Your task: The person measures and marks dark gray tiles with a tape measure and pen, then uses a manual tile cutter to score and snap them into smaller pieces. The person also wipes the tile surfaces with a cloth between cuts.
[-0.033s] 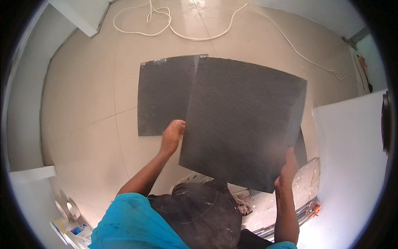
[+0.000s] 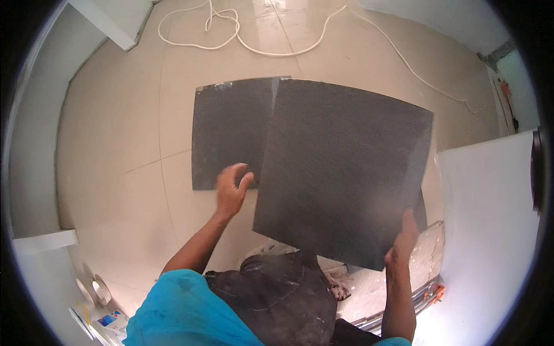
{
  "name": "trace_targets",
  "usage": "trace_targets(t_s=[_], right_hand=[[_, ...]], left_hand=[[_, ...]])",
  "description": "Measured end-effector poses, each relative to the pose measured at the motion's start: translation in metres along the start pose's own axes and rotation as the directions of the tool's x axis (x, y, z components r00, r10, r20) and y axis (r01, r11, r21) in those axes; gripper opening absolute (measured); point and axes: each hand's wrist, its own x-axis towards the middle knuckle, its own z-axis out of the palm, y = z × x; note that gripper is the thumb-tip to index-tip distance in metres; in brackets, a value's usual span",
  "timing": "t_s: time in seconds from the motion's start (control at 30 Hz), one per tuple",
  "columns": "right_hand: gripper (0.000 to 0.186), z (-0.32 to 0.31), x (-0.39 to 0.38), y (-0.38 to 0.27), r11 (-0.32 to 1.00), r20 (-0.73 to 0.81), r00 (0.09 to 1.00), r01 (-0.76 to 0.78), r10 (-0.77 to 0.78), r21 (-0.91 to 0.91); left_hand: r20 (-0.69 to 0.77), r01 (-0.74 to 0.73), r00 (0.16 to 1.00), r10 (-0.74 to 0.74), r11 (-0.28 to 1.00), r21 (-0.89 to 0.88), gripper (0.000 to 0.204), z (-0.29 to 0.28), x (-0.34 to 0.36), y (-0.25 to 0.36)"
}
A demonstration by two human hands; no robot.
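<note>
I hold a large dark grey, rough-textured square tile [image 2: 340, 161] tilted over my lap, with my right hand [image 2: 403, 236] gripping its lower right edge. My left hand [image 2: 234, 187] is just off the tile's left edge, thumb and curved fingers apart, holding nothing. Beneath it, a second dark grey tile [image 2: 228, 121] with chipped pale marks along its far edge lies on the beige tiled floor [image 2: 115, 144], partly hidden by the held one. More dark material [image 2: 421, 207] shows behind the held tile at the right.
A white cable [image 2: 277, 55] snakes across the far floor. A white panel [image 2: 485, 219] stands at my right, beside a metal tool with orange parts [image 2: 435, 291]. White round items [image 2: 101, 292] and packaging [image 2: 107, 323] sit lower left. White walls [image 2: 32, 127] bound the space.
My left hand has come off the held tile's edge and moved a little left, its fingers loosening. The held tile and my right hand have shifted slightly right.
</note>
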Motion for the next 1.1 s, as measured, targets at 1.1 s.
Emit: trace_targets(t_s=[1.1], right_hand=[[0.041, 0.040, -0.062, 0.102, 0.978, 0.053, 0.998, -0.027, 0.039, -0.207]], left_hand=[[0.103, 0.302, 0.928, -0.359, 0.558, -0.773, 0.061, -0.023, -0.001, -0.080]])
